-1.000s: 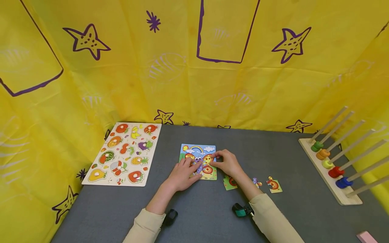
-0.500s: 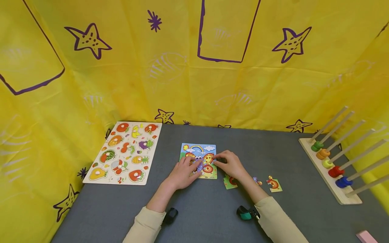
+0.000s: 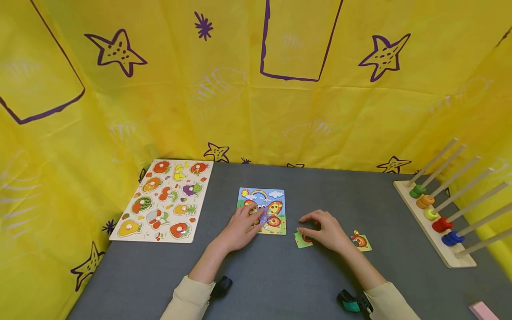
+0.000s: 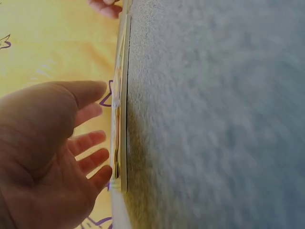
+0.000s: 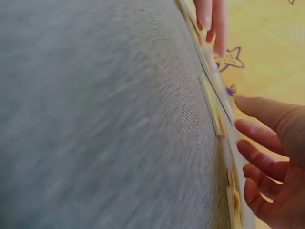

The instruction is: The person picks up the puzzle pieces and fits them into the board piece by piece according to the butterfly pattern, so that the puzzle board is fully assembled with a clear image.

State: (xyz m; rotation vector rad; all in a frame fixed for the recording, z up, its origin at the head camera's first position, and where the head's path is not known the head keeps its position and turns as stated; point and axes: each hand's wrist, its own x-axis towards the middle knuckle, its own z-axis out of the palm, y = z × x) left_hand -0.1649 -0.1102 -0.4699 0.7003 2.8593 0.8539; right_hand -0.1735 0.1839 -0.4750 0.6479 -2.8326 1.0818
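The butterfly jigsaw puzzle (image 3: 275, 208) lies just below the middle of the head view, the left hand (image 3: 240, 226) resting on it with relaxed fingers. Right of it, the right hand (image 3: 328, 230), thumb and forefinger apart, is beside a green-cornered piece (image 3: 302, 242); another loose piece (image 3: 363, 243) lies farther right. The fruit peg puzzle (image 3: 164, 205) occupies the left of the bench (image 3: 260, 280).
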